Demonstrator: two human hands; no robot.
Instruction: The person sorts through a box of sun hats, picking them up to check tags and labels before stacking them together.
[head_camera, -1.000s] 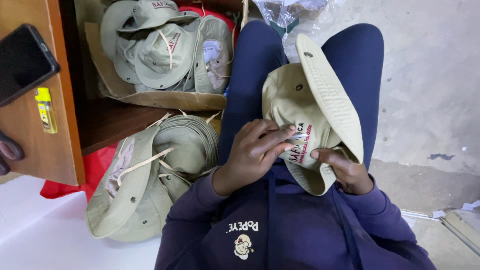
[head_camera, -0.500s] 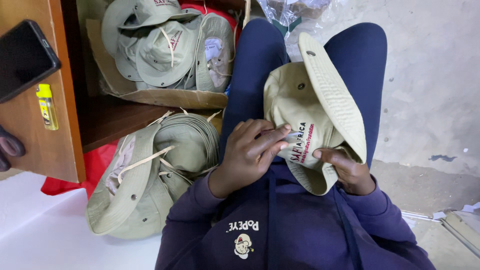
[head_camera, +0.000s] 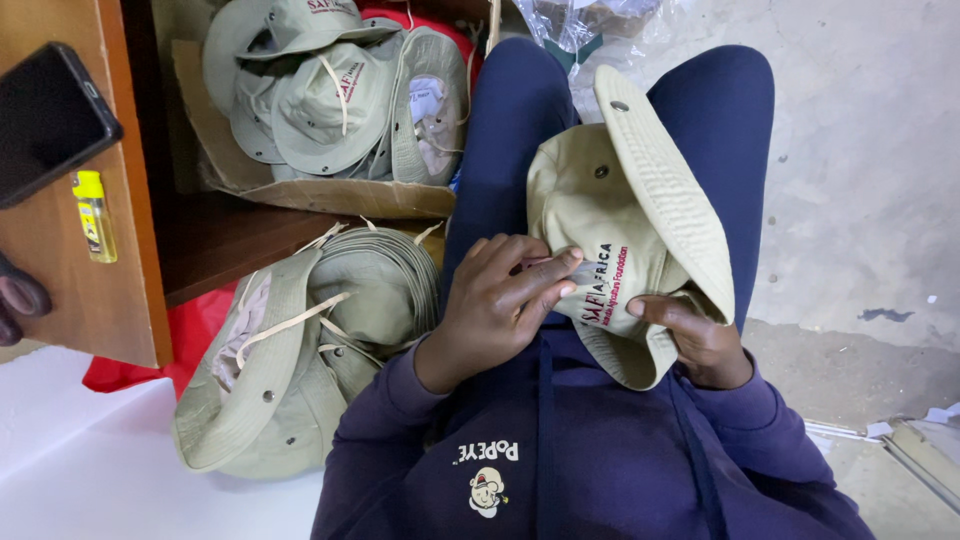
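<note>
Khaki hat (head_camera: 640, 200): bucket hat on the person's lap, between the blue-trousered legs (head_camera: 520, 130); brim tipped up on edge, crown facing the camera, printed patch on the crown front.
Left hand (head_camera: 500, 305): resting on the crown, fingers (head_camera: 545, 275) curled and pinched together against the fabric just beside the printed patch; narrow, closed on cloth.
Right hand (head_camera: 700, 340): under the lower brim, thumb on top, other fingers hidden behind the brim; gripping the hat's edge.
Hat stack (head_camera: 300, 360): nested khaki hats with loose chin cords, on the floor just left of the left forearm, touching the sleeve.
Hat pile (head_camera: 330, 90): more of the same hats in a cardboard tray (head_camera: 350, 195) on a wooden shelf, well apart from both hands.
Red bag (head_camera: 130, 360): under the stack, partly hidden.
Phone (head_camera: 50, 120): dark screen, lying on the wooden side panel (head_camera: 80, 300), upper left.
Lighter (head_camera: 93, 215): yellow, just below the phone.
Plastic wrap (head_camera: 570, 25): clear, at the top edge beyond the knees.
</note>
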